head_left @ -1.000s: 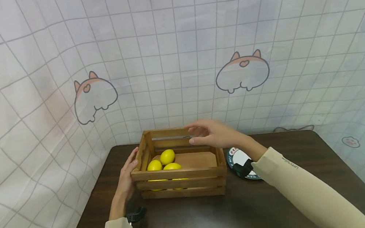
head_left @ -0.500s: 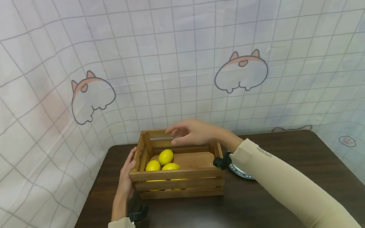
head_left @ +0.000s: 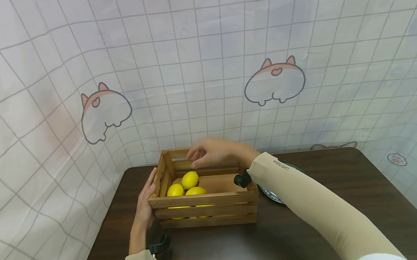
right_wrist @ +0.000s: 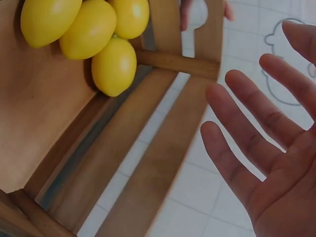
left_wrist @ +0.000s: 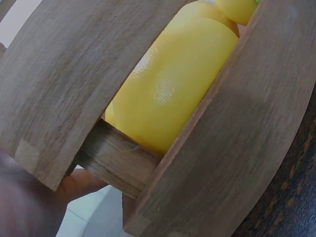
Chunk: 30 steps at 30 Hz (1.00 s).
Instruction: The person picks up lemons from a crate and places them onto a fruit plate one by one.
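A slatted wooden crate stands on the dark table with several yellow lemons in its left part. In the left wrist view, a lemon shows through the gap between two slats. My left hand rests against the crate's left end, its fingers extended along the outside; part of it is hidden. Over the crate's back half hovers my right hand, holding nothing. The right wrist view shows that hand's spread fingers apart from the lemons and outside the crate's slatted side.
A round plate with a dark patterned rim lies right of the crate, partly covered by my right sleeve. Behind the dark wooden table hangs a white gridded cloth. A cable lies along the back edge.
My right hand has moved left over the crate, and its forearm now covers more of the plate. My left hand stays at the crate's left end; the lemons have not moved.
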Each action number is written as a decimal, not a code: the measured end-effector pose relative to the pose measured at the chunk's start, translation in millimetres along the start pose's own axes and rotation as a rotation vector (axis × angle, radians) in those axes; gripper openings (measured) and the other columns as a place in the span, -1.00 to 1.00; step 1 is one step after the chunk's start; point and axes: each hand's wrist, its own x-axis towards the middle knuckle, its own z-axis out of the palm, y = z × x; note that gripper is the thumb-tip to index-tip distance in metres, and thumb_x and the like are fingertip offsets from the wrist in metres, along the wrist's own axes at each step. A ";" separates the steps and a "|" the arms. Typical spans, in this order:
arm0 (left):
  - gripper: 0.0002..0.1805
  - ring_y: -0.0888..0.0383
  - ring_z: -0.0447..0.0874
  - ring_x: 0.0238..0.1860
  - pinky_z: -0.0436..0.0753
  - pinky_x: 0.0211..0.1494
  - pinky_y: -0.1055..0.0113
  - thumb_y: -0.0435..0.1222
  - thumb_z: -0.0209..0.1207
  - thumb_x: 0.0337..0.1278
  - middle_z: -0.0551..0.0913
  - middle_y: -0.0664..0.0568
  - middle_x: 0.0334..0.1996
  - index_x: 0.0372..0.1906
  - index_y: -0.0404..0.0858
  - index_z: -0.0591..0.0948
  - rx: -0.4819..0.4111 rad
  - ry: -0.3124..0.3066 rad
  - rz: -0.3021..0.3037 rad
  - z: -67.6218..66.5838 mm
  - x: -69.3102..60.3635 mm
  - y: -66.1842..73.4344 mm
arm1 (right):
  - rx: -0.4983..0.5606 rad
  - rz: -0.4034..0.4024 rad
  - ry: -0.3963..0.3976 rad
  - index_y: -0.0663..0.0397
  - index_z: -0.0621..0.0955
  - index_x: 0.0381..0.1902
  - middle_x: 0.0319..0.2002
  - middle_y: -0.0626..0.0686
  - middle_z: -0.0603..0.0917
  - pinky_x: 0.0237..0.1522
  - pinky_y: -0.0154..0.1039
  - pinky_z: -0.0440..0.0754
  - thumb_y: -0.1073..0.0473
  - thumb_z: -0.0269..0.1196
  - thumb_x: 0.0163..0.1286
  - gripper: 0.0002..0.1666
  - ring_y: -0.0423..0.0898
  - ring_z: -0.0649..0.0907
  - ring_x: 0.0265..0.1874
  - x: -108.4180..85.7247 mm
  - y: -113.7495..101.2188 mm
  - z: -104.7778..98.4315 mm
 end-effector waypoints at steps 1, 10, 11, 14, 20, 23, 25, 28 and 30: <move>-0.39 -0.11 -0.16 0.66 -0.13 0.57 -0.39 -0.09 -0.22 0.59 0.01 0.03 0.67 0.65 0.05 0.13 0.000 -0.002 0.004 -0.2 0.1 0.1 | -0.010 -0.005 -0.010 -0.11 0.64 0.26 0.10 -0.03 0.72 0.21 -0.09 0.61 -0.05 0.25 0.48 -0.55 -0.12 0.65 0.11 3.1 0.5 1.2; -0.39 -0.05 -0.16 0.66 -0.18 0.62 -0.28 -0.14 -0.24 0.60 0.02 0.01 0.67 0.65 -0.03 0.13 -0.017 -0.018 0.047 0.6 3.7 -2.8 | 0.006 0.030 -0.112 -0.06 0.65 0.24 0.02 -0.07 0.73 0.17 -0.11 0.62 0.00 0.29 0.45 -0.55 -0.14 0.65 0.05 25.9 8.4 17.5; -0.39 -0.05 -0.16 0.66 -0.19 0.62 -0.27 -0.14 -0.24 0.60 0.02 0.02 0.67 0.65 -0.03 0.13 -0.015 -0.019 0.053 0.9 4.3 -2.9 | 0.009 0.039 -0.117 -0.06 0.65 0.24 0.02 -0.08 0.73 0.18 -0.11 0.62 0.00 0.30 0.45 -0.55 -0.14 0.65 0.05 28.2 9.7 19.1; -0.39 -0.05 -0.15 0.66 -0.18 0.62 -0.28 -0.13 -0.24 0.59 0.03 0.02 0.67 0.64 -0.02 0.14 -0.001 -0.020 0.061 1.2 4.8 -2.7 | 0.002 0.051 -0.131 -0.05 0.65 0.25 0.09 -0.04 0.71 0.19 -0.10 0.62 -0.01 0.30 0.45 -0.54 -0.14 0.64 0.08 35.5 13.8 23.1; -0.40 -0.08 -0.09 0.64 -0.12 0.61 -0.29 -0.13 -0.26 0.58 0.05 0.01 0.66 0.64 0.00 0.17 0.013 -0.005 0.054 -1.3 3.6 -3.8 | -0.022 0.072 -0.180 -0.12 0.67 0.21 0.14 0.04 0.67 0.14 -0.12 0.63 0.00 0.31 0.44 -0.59 -0.13 0.63 0.07 48.4 19.4 29.8; -0.39 -0.08 -0.07 0.64 -0.12 0.61 -0.26 -0.12 -0.27 0.58 0.05 0.00 0.66 0.63 0.00 0.17 0.012 -0.002 0.052 -1.6 3.2 -4.7 | -0.048 0.091 -0.213 -0.08 0.68 0.21 0.04 -0.01 0.67 0.07 -0.15 0.63 0.01 0.31 0.43 -0.58 -0.13 0.63 -0.01 53.6 23.1 33.4; -0.39 -0.09 -0.07 0.63 -0.12 0.61 -0.27 -0.12 -0.27 0.58 0.04 -0.01 0.66 0.64 0.00 0.16 0.016 -0.005 0.054 -1.4 2.8 -5.1 | -0.055 0.103 -0.240 -0.04 0.67 0.23 0.01 -0.03 0.67 0.07 -0.16 0.62 0.01 0.31 0.43 -0.55 -0.14 0.63 -0.02 56.8 26.7 36.7; -0.39 -0.09 -0.06 0.63 -0.12 0.60 -0.29 -0.12 -0.26 0.57 0.06 -0.01 0.66 0.63 0.00 0.17 0.017 -0.006 0.060 -0.6 2.3 -6.3 | -0.035 0.115 -0.284 0.03 0.65 0.27 0.12 0.01 0.67 0.14 -0.13 0.63 0.03 0.31 0.42 -0.50 -0.13 0.64 0.02 60.9 32.3 41.9; -0.39 -0.11 -0.04 0.63 -0.09 0.59 -0.31 -0.12 -0.26 0.58 0.07 -0.04 0.65 0.63 0.00 0.17 0.011 -0.011 0.063 -0.7 2.4 -6.7 | -0.004 0.115 -0.312 0.05 0.65 0.26 0.18 0.04 0.66 0.18 -0.08 0.64 0.05 0.32 0.41 -0.50 -0.08 0.66 0.06 63.5 36.3 45.0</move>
